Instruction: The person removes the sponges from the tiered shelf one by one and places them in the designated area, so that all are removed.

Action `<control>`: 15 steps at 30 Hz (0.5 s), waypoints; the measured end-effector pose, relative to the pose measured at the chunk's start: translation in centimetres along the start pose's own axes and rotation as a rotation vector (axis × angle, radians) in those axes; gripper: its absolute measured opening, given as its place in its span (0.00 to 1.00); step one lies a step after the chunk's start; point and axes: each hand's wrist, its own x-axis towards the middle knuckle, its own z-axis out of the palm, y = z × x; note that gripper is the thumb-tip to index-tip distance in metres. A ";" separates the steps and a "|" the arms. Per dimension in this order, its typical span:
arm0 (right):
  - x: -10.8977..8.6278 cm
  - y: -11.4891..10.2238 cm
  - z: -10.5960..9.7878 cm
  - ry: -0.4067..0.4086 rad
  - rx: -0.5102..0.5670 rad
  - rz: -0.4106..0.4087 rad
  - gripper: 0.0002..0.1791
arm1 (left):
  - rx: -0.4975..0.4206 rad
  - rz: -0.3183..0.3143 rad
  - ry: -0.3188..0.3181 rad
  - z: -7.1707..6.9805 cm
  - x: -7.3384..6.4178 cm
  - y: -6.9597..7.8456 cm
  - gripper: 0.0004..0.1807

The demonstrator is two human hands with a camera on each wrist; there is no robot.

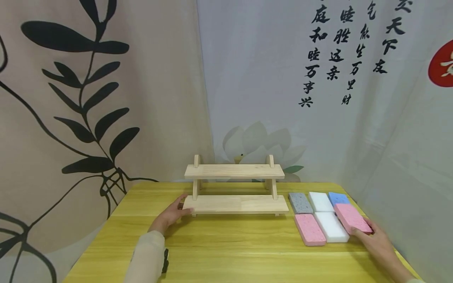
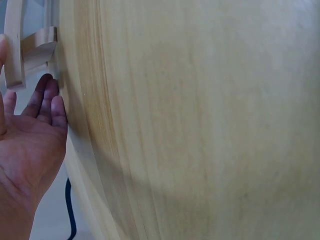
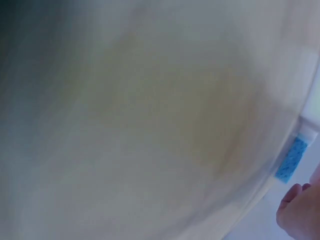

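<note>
A two-tier wooden display rack (image 1: 235, 204) stands on the table. My left hand (image 1: 172, 214) holds the left end of its lower shelf, thumb at the front edge and fingers beyond the end. In the left wrist view, that shelf end lies between the thumb and fingers of the left hand (image 2: 32, 145). On the right side, my right hand (image 1: 378, 243) grips a pink sponge (image 1: 352, 217) by its near right end. This sponge is tilted and overlaps the blue sponge (image 1: 338, 199) in the head view. The right wrist view shows only part of the right hand (image 3: 302, 212).
Left of the held sponge lie a grey sponge (image 1: 301, 203), another pink sponge (image 1: 310, 230) and two white sponges (image 1: 320, 201), close together. The yellow wood-grain table (image 1: 226, 251) meets a printed cloth (image 1: 170, 90) behind and a pale cloth (image 1: 414, 169) on the right.
</note>
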 end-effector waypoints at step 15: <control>0.6 2.4 -1.1 -0.041 -0.028 0.070 0.55 | -0.018 0.005 -0.013 -0.1 -0.1 -0.1 0.48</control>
